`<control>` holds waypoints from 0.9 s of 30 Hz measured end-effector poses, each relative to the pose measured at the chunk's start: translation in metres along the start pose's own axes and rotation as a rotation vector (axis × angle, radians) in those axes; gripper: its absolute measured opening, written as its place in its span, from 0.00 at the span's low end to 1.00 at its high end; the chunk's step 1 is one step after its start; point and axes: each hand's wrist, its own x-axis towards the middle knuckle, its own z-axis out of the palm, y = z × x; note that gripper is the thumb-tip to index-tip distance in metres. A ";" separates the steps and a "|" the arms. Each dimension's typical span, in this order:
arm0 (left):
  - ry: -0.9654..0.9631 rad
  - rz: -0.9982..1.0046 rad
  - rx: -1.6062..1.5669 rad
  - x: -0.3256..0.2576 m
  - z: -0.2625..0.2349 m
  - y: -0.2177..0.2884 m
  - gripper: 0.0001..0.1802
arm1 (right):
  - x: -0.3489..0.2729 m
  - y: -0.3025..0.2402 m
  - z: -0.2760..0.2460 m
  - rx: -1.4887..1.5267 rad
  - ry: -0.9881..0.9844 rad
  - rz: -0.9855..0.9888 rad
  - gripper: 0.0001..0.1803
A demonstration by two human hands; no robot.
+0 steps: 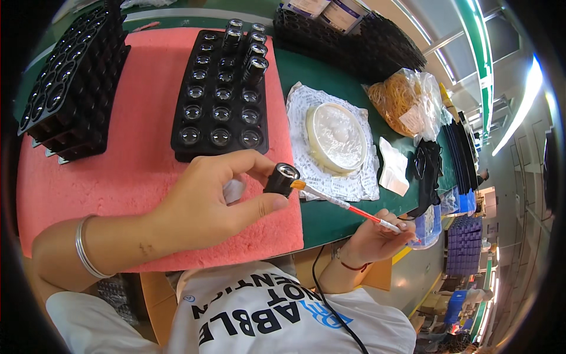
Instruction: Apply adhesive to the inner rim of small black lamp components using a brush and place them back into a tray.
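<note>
Between the thumb and fingers of my left hand (218, 189) is a black lens barrel (277, 179), held above the pink foam mat (147, 76) with its glass end tilted up. A whitish patch, which I cannot make out, shows between my left fingers. My right hand (380, 237) grips a thin brush (354, 209) by its red and white handle. Its orange bristles touch or almost touch the barrel's rim. Beyond my left hand, a black tray (206, 139) holds rows of lens barrels, several standing taller at its far right.
Stacked black trays (79, 112) stand at the left. A round cream dish (312, 133) with clear film rests on printed paper (298, 106). Further right are white paper (394, 171) and a bag of rubber bands (407, 103). More black trays (377, 47) lie at the back.
</note>
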 end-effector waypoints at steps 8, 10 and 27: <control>-0.015 -0.015 -0.078 0.000 0.002 -0.002 0.13 | -0.002 0.003 0.002 -0.066 0.119 -0.051 0.13; -0.014 -0.016 -0.106 0.000 0.003 -0.007 0.13 | -0.002 0.002 0.003 -0.082 0.135 -0.059 0.13; 0.291 0.475 0.456 -0.028 -0.044 0.091 0.21 | -0.005 -0.005 -0.010 -0.090 0.205 -0.046 0.13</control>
